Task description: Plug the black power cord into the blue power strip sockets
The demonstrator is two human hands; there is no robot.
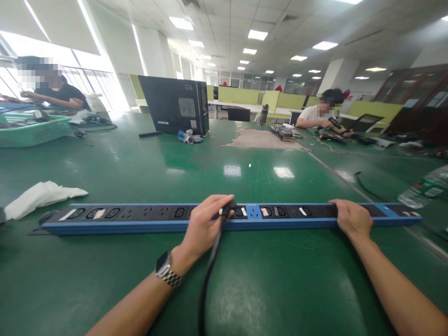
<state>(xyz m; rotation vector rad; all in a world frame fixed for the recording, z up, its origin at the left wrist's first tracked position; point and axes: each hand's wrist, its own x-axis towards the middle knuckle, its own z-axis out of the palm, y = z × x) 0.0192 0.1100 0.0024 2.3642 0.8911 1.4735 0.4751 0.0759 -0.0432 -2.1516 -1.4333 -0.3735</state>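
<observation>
A long blue-and-black power strip (140, 227) with several sockets lies across the green table in front of me. Near its middle, my left hand (205, 221) is closed on a black plug (229, 206) at the sockets; whether the plug is fully seated I cannot tell. Its black cable (209, 280) runs down toward me. My right hand (353, 218) is wrapped over the strip toward its right end, with the thumb side on the near edge and part of the fingers hidden.
White tissue (45, 198) lies at the left, a plastic bottle (429, 186) at the right. Farther back are a green basket (35, 130), a black computer case (175, 105), gloves (189, 136) and loose parts (285, 132). Two people (58, 91) work across the table.
</observation>
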